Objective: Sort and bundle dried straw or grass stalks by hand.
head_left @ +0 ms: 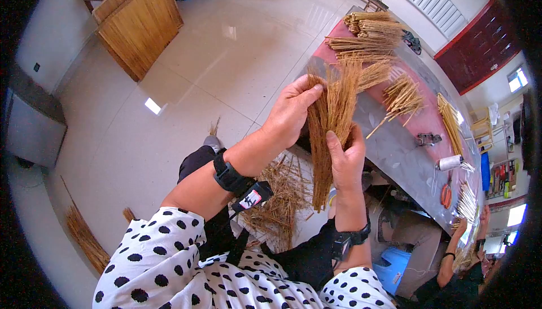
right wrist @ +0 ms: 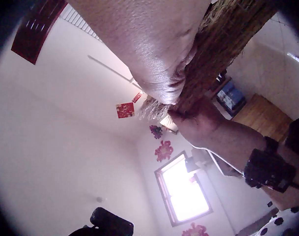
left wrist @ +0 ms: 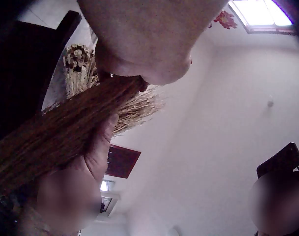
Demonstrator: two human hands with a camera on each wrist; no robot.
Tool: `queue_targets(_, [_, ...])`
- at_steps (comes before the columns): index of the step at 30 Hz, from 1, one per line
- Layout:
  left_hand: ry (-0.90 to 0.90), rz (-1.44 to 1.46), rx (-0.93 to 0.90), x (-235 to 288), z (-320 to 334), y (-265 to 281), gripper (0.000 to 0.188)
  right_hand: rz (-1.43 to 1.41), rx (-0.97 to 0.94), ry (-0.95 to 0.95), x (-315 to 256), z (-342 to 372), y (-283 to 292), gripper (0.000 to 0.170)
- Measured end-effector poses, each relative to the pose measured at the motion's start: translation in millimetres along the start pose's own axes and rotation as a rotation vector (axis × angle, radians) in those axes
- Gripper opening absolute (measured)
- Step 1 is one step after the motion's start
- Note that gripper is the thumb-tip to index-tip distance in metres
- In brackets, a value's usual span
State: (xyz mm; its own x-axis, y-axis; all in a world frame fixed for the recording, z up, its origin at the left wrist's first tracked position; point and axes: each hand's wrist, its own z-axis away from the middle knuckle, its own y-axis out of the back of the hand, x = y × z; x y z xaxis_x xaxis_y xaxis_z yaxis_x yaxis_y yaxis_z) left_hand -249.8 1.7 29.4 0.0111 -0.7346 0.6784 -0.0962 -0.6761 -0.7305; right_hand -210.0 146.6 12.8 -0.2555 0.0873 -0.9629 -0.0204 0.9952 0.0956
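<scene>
A bundle of thin brown broom straw [head_left: 323, 151] stands upright in front of the polka-dot shirt, its bushy tips fanned out at the top. My left hand [head_left: 291, 108] grips its upper left side, thumb across the straw. Lower down on the right, my right hand [head_left: 347, 159] holds the same bundle, with the thumb along its front. In the left wrist view the straw [left wrist: 56, 128] slants between both hands and hides some of the fingers. The right wrist view shows the straw [right wrist: 223, 49] passing behind the right hand [right wrist: 156, 54], with the left hand [right wrist: 201, 120] beyond it.
On the table [head_left: 384, 134] to the right lie stacked straw bundles [head_left: 372, 32], a loose bundle [head_left: 403, 97], a white thread spool [head_left: 449, 163] and red-handled scissors [head_left: 446, 195]. Straw scraps [head_left: 276, 202] cover the floor below. Another person's hand [head_left: 460, 229] is at the lower right.
</scene>
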Motion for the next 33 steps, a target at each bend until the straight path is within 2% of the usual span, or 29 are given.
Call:
queue_targets(7, [-0.011,0.026,-0.091,9,1,2,0.020,0.002,0.017,0.011,-3,3,3,0.034])
queue_targets(9, [0.096,-0.263,-0.098,12,5,-6,0.022,0.061,0.020,-0.033,-5,3,4,0.036])
queue_targets(10, [0.097,-0.263,-0.098,11,6,-5,0.022,0.062,0.020,-0.033,-4,2,4,0.036])
queue_targets(12, [0.144,-0.176,-0.124,7,6,-3,0.025,0.077,0.018,0.024,2,2,3,0.036])
queue_targets(15, [0.124,-0.168,-0.091,2,3,2,0.023,0.090,0.015,0.049,7,1,4,0.037])
queue_targets(22, [0.165,-0.002,-0.011,6,2,-2,0.015,0.052,0.011,0.029,2,1,1,0.036])
queue_targets(28, [0.132,0.051,-0.023,4,2,-1,0.014,0.113,0.004,0.052,4,2,1,0.036])
queue_targets(30, [0.089,0.056,0.010,3,2,-2,0.010,0.171,0.012,0.121,5,2,-1,0.036])
queue_targets(33, [0.029,0.039,0.057,3,3,-1,0.010,0.178,0.007,0.123,4,4,-3,0.035])
